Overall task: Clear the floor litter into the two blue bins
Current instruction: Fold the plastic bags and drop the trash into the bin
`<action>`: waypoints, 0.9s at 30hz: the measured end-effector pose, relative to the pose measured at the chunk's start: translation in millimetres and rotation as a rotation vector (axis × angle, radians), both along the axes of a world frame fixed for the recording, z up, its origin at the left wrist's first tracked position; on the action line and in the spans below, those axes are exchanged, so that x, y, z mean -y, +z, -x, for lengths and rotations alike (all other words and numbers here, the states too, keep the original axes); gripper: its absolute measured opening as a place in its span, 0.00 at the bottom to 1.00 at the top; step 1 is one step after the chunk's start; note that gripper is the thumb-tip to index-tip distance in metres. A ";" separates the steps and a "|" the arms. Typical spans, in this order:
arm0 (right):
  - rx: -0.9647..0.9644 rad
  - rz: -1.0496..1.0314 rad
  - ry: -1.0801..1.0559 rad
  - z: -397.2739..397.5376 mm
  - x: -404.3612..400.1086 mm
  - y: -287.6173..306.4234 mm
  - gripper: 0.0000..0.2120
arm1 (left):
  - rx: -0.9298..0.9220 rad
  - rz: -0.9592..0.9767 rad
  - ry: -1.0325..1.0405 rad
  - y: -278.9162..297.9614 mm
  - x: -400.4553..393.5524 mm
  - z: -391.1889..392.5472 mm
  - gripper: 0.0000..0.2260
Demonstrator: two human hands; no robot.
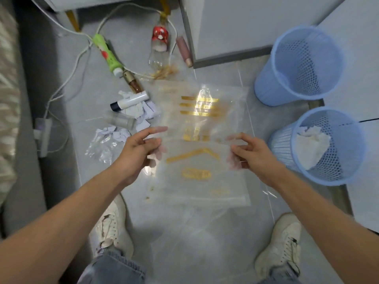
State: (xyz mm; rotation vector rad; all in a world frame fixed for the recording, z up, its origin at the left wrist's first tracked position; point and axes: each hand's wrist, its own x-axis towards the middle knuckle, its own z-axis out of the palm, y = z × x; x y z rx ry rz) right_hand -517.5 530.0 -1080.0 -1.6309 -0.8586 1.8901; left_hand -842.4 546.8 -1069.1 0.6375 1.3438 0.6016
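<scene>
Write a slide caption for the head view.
Both hands hold a clear gold-printed bag beside two blue bins.

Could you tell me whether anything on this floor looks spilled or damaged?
Yes: brownish debris lies strewn on the floor by the clear bottle, and torn paper scraps are scattered around the white tube.

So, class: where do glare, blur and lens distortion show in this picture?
Head view: glare whitens the clear plastic bag near its gold print; the fingers of the left hand and right hand are motion-blurred; the wide lens bends the blue bins outward at the right edge.
</scene>
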 end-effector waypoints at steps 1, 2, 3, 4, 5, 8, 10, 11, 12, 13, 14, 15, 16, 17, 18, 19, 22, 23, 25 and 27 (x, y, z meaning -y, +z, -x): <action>-0.058 -0.001 -0.049 3.4 -4.0 11.6 0.11 | 0.028 0.013 0.025 12.9 -5.7 1.9 0.12; -0.097 0.002 -0.101 8.2 -10.3 25.3 0.12 | 0.048 0.021 0.053 26.1 -12.8 3.9 0.12; -0.134 0.003 -0.152 12.0 -15.4 34.1 0.14 | 0.060 0.026 0.072 36.7 -19.1 5.0 0.11; -0.166 0.012 -0.195 14.5 -19.8 42.1 0.18 | 0.066 0.030 0.084 45.3 -24.4 6.7 0.12; -0.200 0.021 -0.213 16.4 -25.4 50.1 0.21 | 0.080 0.037 0.096 54.9 -30.9 8.8 0.13; -0.273 0.049 -0.141 16.0 -39.1 70.5 0.15 | 0.219 0.109 0.134 76.2 -48.5 14.1 0.13; -0.171 -0.009 -0.050 14.9 -44.9 76.3 0.09 | 0.203 0.071 0.103 83.9 -56.8 12.5 0.08; -0.061 -0.071 -0.012 15.1 -47.5 77.6 0.04 | 0.096 0.000 0.053 84.2 -59.9 11.6 0.04; 0.004 -0.126 0.014 16.0 -49.6 78.1 0.04 | -0.019 -0.079 -0.006 83.5 -62.9 10.6 0.06; 0.039 -0.166 0.039 15.6 -52.1 78.0 0.10 | -0.092 -0.142 -0.059 81.7 -66.2 10.2 0.11; 0.040 -0.172 0.072 15.1 -54.9 79.5 0.15 | -0.109 -0.175 -0.098 80.8 -70.3 10.8 0.15; 0.056 -0.172 0.146 13.0 -57.8 81.9 0.19 | -0.099 -0.194 -0.130 81.5 -75.2 11.1 0.19; 0.085 -0.160 0.258 11.1 -60.9 83.5 0.22 | -0.094 -0.217 -0.164 82.6 -80.5 11.5 0.21; 0.114 -0.139 0.403 11.0 -64.1 86.7 0.22 | -0.103 -0.240 -0.203 84.6 -86.2 9.4 0.23; 0.131 -0.113 0.520 13.6 -67.2 90.2 0.19 | -0.107 -0.269 -0.251 87.5 -91.5 4.0 0.25; 0.129 -0.101 0.594 19.1 -68.9 94.5 0.14 | -0.094 -0.306 -0.306 91.0 -96.1 -4.9 0.26; 0.055 -0.117 0.546 36.6 -68.9 101.3 0.09 | -0.083 -0.407 -0.487 100.6 -107.6 -37.8 0.28; 0.037 -0.123 0.485 39.4 -66.8 102.1 0.09 | -0.118 -0.428 -0.508 102.0 -110.5 -44.4 0.27; 0.044 -0.119 0.319 38.3 -62.5 100.9 0.09 | -0.273 -0.485 -0.446 103.6 -114.7 -48.9 0.25; 0.050 -0.080 0.117 32.7 -58.7 100.7 0.08 | -0.492 -0.489 -0.311 106.8 -110.7 -46.4 0.26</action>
